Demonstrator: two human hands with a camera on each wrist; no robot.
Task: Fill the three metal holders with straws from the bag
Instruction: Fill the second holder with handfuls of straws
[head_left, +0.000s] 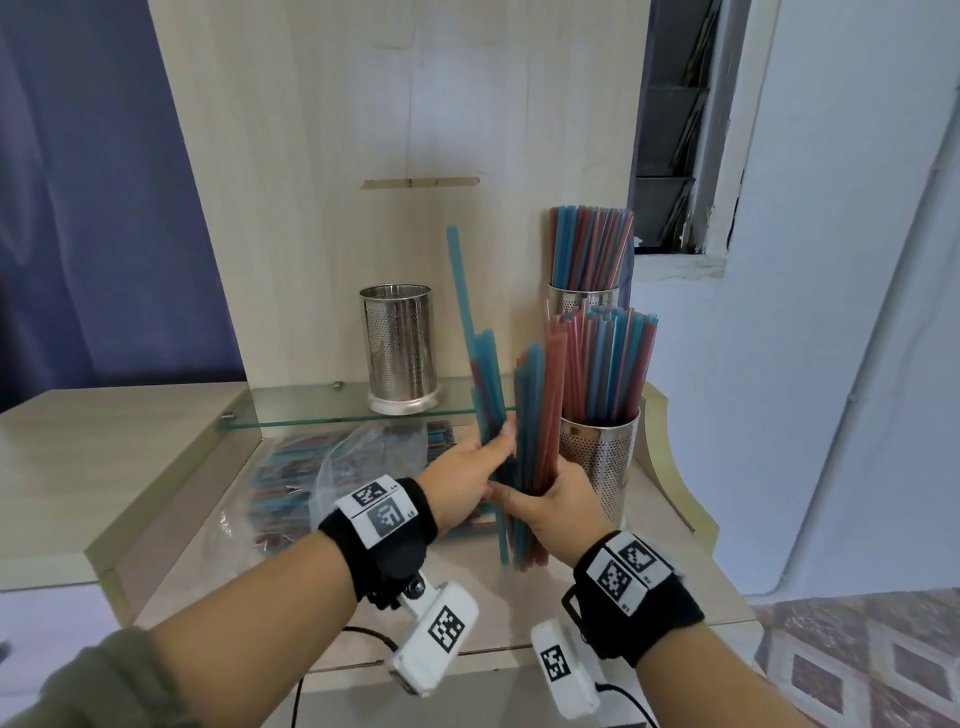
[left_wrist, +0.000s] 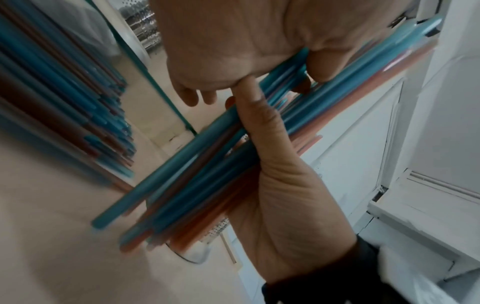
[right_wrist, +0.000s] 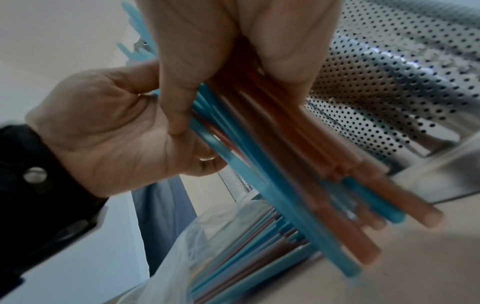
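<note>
Wooden counter | both hands gripping straw bundle upright | two holders filled | next: square ends, load empty holder on glass shelf

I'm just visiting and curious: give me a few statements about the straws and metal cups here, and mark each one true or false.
1. Both hands, left hand and right hand, grip one bundle of straws. True.
2. All three holders are full. False: the holder on the glass shelf looks empty.
3. The straws are green and yellow. False: blue and red.
4. The plastic bag still holds straws. True.
</note>
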